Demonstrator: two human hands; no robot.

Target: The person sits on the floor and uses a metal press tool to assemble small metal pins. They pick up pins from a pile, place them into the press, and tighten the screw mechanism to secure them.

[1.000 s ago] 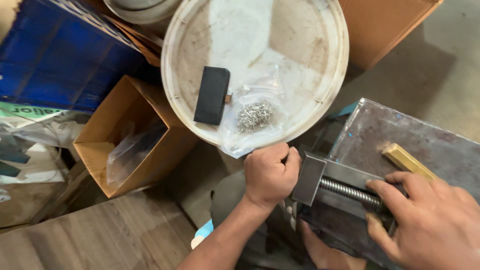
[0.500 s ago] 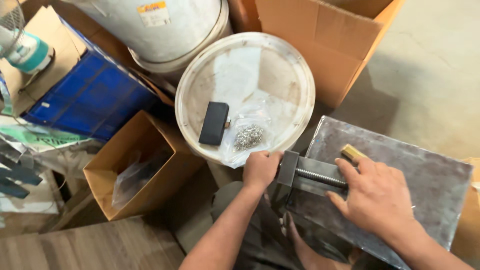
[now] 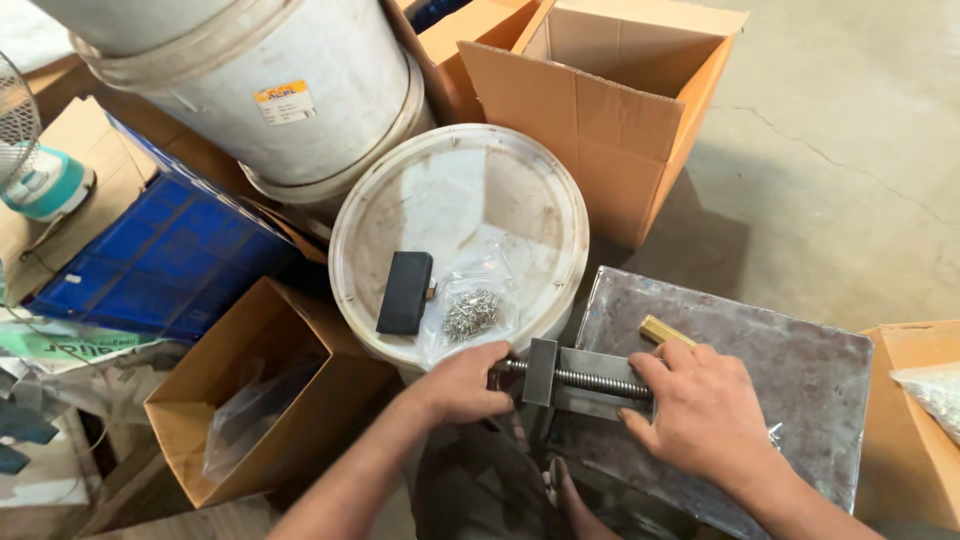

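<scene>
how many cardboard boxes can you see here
3. One open box stands behind the white bucket lid. One open box sits left of the left hand. One box is cut off at the right edge. More cardboard lies behind the buckets, unclear.

A bare grey concrete floor [image 3: 850, 120] with a thin crack stretches beyond and right of the hands. Open cardboard boxes [image 3: 590, 110] crowd ahead, white buckets [image 3: 250, 90] and a blue crate [image 3: 180, 250] stand to their left.
</scene>
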